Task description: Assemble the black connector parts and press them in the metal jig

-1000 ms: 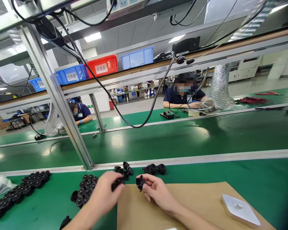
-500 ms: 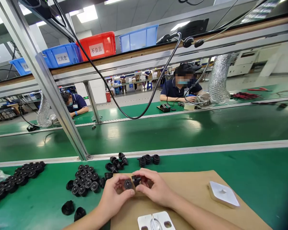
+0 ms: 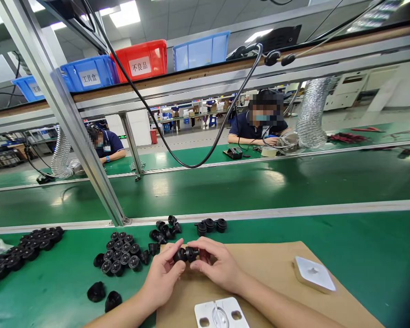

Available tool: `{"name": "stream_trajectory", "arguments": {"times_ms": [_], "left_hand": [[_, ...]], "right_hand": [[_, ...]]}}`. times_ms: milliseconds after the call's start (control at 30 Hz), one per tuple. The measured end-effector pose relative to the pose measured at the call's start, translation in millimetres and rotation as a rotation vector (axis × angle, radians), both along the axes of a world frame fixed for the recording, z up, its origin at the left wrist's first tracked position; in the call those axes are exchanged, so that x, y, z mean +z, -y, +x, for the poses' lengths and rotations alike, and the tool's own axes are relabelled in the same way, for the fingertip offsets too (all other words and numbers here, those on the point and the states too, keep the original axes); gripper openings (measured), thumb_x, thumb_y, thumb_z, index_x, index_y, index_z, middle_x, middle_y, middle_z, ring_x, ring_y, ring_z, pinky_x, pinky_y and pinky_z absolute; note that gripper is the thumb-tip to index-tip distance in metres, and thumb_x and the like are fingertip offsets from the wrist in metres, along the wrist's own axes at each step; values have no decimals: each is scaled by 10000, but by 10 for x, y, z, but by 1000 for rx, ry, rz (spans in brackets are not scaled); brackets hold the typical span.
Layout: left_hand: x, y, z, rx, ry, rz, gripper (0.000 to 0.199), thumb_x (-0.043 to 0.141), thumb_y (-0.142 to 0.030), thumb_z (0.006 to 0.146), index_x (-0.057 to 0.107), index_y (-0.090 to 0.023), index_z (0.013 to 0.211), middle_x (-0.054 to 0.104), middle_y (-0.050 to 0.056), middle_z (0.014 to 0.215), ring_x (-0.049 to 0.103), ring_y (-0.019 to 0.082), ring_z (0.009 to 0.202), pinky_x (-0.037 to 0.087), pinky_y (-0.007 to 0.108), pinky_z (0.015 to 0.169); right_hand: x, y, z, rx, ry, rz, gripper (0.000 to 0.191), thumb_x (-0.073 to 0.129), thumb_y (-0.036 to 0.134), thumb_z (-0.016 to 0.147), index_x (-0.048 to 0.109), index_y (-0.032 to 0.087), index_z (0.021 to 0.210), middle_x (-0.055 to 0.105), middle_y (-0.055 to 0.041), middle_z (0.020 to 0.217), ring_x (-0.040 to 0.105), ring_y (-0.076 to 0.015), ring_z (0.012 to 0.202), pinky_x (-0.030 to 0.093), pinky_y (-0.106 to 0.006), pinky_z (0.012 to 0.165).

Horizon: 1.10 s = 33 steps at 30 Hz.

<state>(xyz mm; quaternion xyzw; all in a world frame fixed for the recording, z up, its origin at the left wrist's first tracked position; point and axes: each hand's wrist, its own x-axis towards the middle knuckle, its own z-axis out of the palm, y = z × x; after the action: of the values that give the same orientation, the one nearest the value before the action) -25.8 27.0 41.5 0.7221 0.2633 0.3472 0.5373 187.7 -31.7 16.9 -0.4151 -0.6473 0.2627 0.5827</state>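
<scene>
Showing rounded black part, clamped in left fingers, stepped black piece beside it, clamped in right fingers

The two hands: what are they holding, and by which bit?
The left hand pinches one black piece, the right hand another black piece, each by its outer side.

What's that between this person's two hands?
The head view shows one black part held by the left hand and a second black part held by the right hand, end to end; whether they are joined is unclear.
</scene>
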Motion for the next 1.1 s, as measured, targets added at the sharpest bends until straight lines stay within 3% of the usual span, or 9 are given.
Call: {"name": "stream_trajectory", "arguments": {"times_ms": [400, 633, 800, 1100], "left_hand": [[-24, 6, 7, -18, 90, -123, 462, 801, -418, 918, 756, -261, 1350, 738, 134, 1349, 677, 311, 1252, 566, 425, 1074], [26, 41, 36, 1, 135, -211, 392, 867, -367, 868, 785, -197, 1211, 801, 131, 1192, 750, 278, 1077, 603, 374, 965], [62, 48, 39, 18, 126, -223, 387, 879, -364, 854, 796, -188, 1188, 813, 136, 1172, 754, 271, 1043, 601, 371, 942], [63, 9, 34, -21, 118, -214, 389, 863, -384, 865, 806, -193, 1199, 818, 140, 1200, 748, 292, 1110, 583, 400, 1007]], "right_hand": [[-16, -21, -2, 22, 48, 39, 359, 805, 347, 918, 767, 272, 1267, 684, -46, 922, 603, -151, 685, 497, -275, 586], [-28, 4, 35, 37, 151, 115, 399, 715, 243, 973, 704, 288, 1370, 691, -79, 1072, 635, -150, 726, 535, -268, 589], [22, 17, 96, 31, 332, 259, 494, 604, 145, 1014, 597, 268, 1492, 686, -119, 1185, 695, -216, 1008, 617, -325, 801], [29, -1, 102, -14, 440, 367, 486, 531, 49, 1014, 617, 259, 1444, 696, -124, 1285, 676, -218, 1147, 602, -352, 967]]}}
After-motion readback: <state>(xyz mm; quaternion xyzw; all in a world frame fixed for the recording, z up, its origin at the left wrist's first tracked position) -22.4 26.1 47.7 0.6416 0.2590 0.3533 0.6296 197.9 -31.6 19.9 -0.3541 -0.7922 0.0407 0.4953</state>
